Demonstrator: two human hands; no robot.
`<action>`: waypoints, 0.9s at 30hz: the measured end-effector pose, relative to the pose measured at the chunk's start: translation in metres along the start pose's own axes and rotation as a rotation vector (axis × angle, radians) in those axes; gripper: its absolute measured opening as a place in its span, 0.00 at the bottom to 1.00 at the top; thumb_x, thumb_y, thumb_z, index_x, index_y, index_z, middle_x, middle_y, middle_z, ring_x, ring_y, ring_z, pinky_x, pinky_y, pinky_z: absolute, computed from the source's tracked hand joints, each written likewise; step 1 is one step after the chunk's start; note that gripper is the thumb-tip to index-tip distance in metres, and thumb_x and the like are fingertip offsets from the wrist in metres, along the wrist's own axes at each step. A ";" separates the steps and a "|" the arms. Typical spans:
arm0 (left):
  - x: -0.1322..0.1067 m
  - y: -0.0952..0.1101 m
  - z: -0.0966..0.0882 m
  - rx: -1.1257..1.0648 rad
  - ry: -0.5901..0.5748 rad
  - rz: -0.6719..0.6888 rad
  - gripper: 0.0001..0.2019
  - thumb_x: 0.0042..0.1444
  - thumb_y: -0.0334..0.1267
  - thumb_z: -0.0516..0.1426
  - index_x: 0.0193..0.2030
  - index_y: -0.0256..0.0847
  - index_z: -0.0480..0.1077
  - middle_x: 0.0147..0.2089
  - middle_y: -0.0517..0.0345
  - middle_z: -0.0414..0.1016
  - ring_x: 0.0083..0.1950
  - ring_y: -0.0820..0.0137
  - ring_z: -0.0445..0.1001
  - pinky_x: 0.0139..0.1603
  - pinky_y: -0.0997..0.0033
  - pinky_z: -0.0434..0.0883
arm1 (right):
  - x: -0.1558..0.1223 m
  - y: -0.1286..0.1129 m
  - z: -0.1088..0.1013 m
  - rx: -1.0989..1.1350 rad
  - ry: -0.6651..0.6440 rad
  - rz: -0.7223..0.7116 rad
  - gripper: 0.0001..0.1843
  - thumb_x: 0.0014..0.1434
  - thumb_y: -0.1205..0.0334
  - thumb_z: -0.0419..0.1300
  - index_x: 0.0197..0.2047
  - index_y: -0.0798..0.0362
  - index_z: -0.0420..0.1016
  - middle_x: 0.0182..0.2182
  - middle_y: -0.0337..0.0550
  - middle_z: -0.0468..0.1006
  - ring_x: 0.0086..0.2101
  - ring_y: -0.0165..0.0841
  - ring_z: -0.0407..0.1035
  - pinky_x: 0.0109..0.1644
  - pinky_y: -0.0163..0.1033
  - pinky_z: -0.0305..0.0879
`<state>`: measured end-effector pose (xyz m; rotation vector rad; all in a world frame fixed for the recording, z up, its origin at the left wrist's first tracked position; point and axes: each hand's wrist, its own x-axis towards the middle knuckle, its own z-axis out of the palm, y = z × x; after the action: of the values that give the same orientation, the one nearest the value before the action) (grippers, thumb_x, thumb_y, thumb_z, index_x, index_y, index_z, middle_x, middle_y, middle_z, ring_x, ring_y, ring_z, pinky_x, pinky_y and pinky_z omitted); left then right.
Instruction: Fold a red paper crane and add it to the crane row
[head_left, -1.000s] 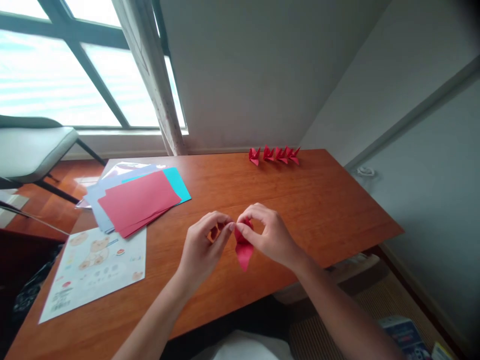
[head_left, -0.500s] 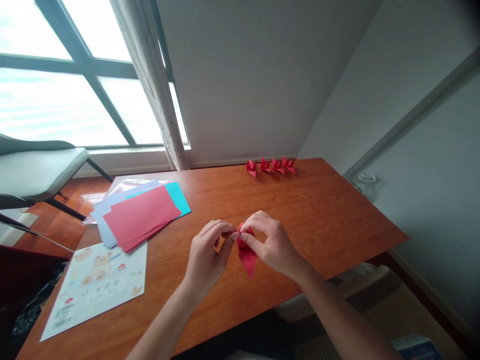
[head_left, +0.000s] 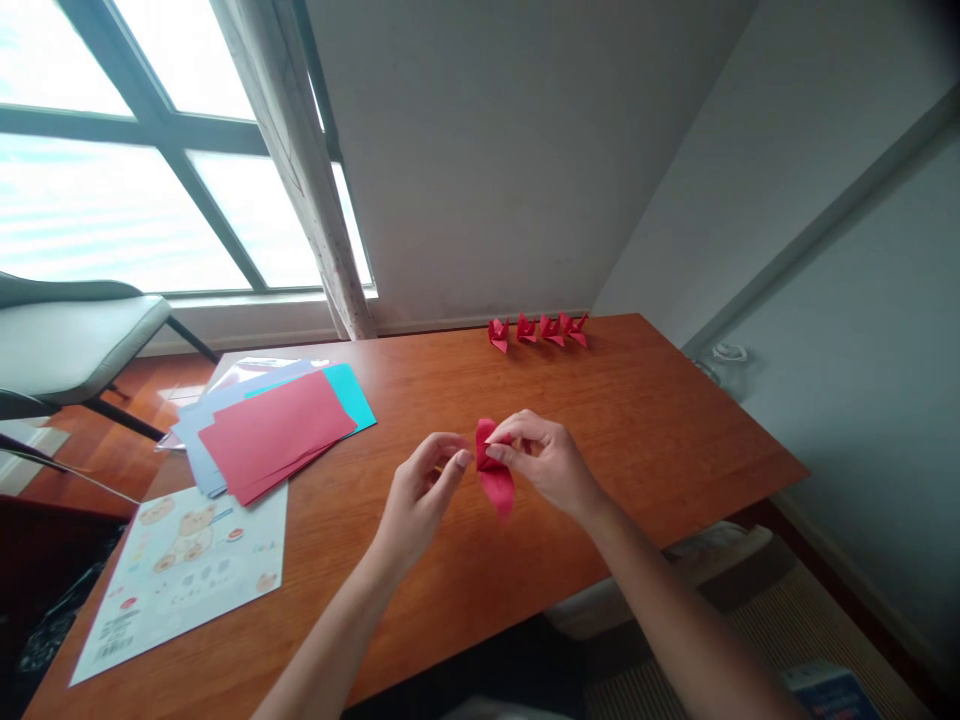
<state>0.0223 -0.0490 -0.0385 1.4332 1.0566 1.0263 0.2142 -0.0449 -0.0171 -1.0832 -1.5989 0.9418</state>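
Over the middle of the table, my right hand (head_left: 551,465) pinches a red origami crane (head_left: 496,486) between thumb and fingers. Its folded flaps stick out above and below the fingertips. Just to the left of the crane is my left hand (head_left: 421,490), with its thumb and index finger slightly apart and nothing visible between them. Along the table's back edge stands a row of several finished-looking red paper cranes (head_left: 552,329).
Red paper sheets (head_left: 277,425) lie on the wooden table (head_left: 660,420) at the left, over blue sheets (head_left: 352,395) and clear wrapping. Nearer is a white bear-printed sheet (head_left: 187,575). A grey chair (head_left: 82,335) stands by the window beyond the left edge.
My left hand has let go of the red crane and drawn slightly away. My right hand still holds it, and has lifted and turned it a little.
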 end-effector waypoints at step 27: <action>-0.002 -0.025 0.014 -0.555 -0.086 -0.354 0.17 0.55 0.50 0.64 0.41 0.36 0.75 0.31 0.57 0.73 0.29 0.75 0.67 0.29 0.76 0.61 | -0.018 0.021 -0.003 -0.010 0.080 0.099 0.09 0.62 0.56 0.65 0.44 0.49 0.78 0.41 0.43 0.78 0.41 0.35 0.74 0.45 0.40 0.71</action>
<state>0.0330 -0.0526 -0.0648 0.7992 0.8357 0.8960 0.2250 -0.0553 -0.0413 -1.2023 -1.4974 0.9442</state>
